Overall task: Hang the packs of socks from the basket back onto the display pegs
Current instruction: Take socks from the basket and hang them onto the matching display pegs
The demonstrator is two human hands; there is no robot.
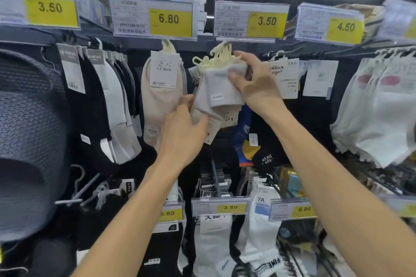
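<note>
Socks (219,87) gripped between left hand (182,132), right hand (252,81).

Both arms up, bare forearms angling inward. Left hand (182,132) lower, back to camera, fingers curled on the socks (216,87) from below. Right hand (254,83) higher, thumb pressed in front, fingers wrapped behind the top.

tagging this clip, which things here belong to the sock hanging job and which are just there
Job: grey socks, their cream hangers, left hand, right hand.
Just there: beige socks, white socks, 6.80 price tag, grey slipper.
</note>
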